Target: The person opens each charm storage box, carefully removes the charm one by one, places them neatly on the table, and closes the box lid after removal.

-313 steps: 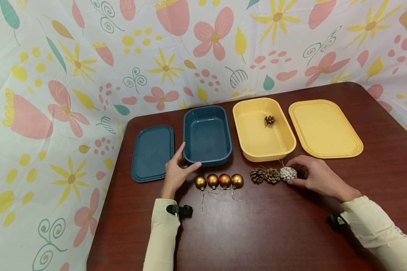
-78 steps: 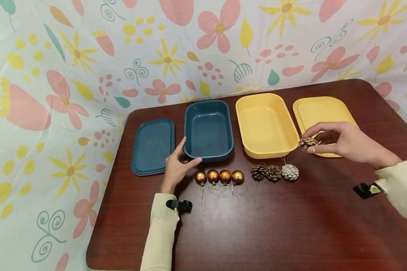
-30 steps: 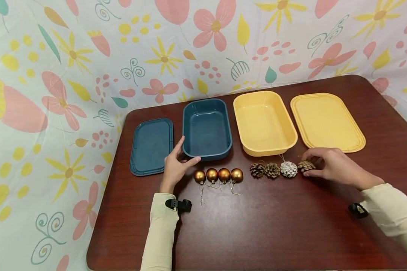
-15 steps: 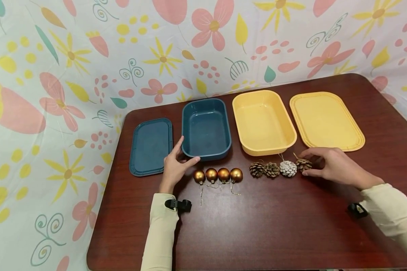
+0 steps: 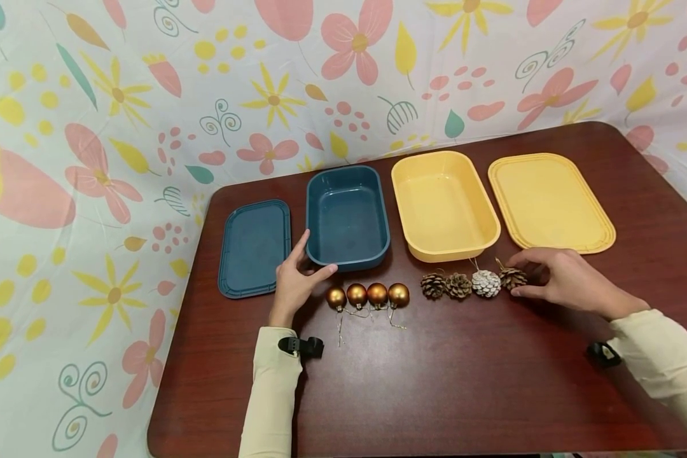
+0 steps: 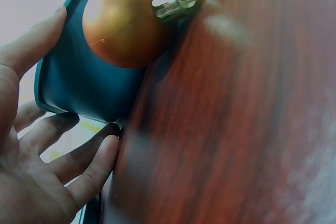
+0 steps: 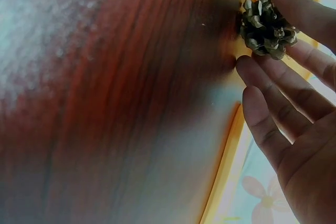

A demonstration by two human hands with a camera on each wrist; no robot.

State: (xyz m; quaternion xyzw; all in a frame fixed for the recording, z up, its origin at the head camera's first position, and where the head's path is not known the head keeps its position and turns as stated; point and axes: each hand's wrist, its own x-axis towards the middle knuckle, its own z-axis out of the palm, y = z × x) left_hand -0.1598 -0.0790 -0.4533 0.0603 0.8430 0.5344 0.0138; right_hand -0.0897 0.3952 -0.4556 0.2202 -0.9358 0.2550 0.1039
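Note:
In the head view, my left hand (image 5: 296, 283) rests at the near-left corner of the blue container (image 5: 349, 262). Its thumb and spread, fairly straight fingers touch the walls. Just right of it, several gold ball ornaments (image 5: 357, 295) lie in a row with their strings toward me. My right hand (image 5: 569, 280) holds a brown pine cone (image 5: 512, 278) between thumb and fingers, low at the right end of the cone row. A white-tipped pine cone (image 5: 485, 284) and two brown pine cones (image 5: 458, 287) lie left of it. The right wrist view shows the thumb against the held cone (image 7: 266, 27).
Behind the cones stands a yellow container (image 5: 443, 210) with nothing visible inside. A yellow lid (image 5: 552, 202) lies flat to its right, and a blue lid (image 5: 256, 248) lies left of the blue container. The dark wooden table (image 5: 435, 381) ends at a flower-patterned cloth (image 5: 275, 63).
A brown pine cone has left the yellow container; my right hand carried it over and lowered it beside the white-tipped cone. It turned slightly over the last second. My left hand stayed at the blue container.

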